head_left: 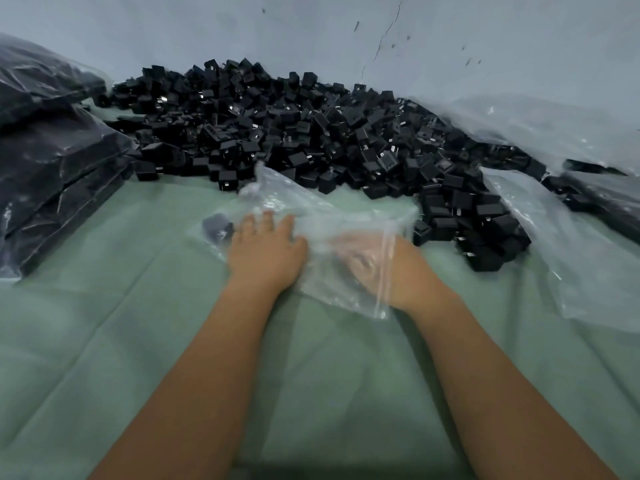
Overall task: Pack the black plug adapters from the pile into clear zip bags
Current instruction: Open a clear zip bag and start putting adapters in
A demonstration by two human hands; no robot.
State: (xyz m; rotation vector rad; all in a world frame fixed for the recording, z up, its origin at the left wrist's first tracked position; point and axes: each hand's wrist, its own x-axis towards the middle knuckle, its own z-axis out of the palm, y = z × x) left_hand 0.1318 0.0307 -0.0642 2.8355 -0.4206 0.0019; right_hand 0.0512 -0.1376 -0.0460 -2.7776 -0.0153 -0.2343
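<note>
I see a big pile of black plug adapters (311, 133) heaped against the pale wall (311, 29). It sits on a surface with a green cloth (138, 341) over it. I will tell where things are from that pile.

Just in front of the pile, on my side, lies a clear zip bag (311, 209). It is crumpled and its far corner touches the edge of the pile. My left hand (266, 251) rests on top of the bag's left part, with the fingers straight and a little spread. It grips nothing.

My right hand (367, 261) is inside the bag, or under its plastic; I see it blurred through the clear film. I cannot tell how its fingers lie or if it has hold of anything.

One dark adapter (217, 230) shows at the left end of the bag, just past my left fingertips. It looks blurry, and I think it is inside the bag.

To the left of the pile are stacked bags full of dark things (52, 168). To the right of the pile lie big loose sheets of clear plastic (571, 237), and some of it covers the pile's right end.
</note>
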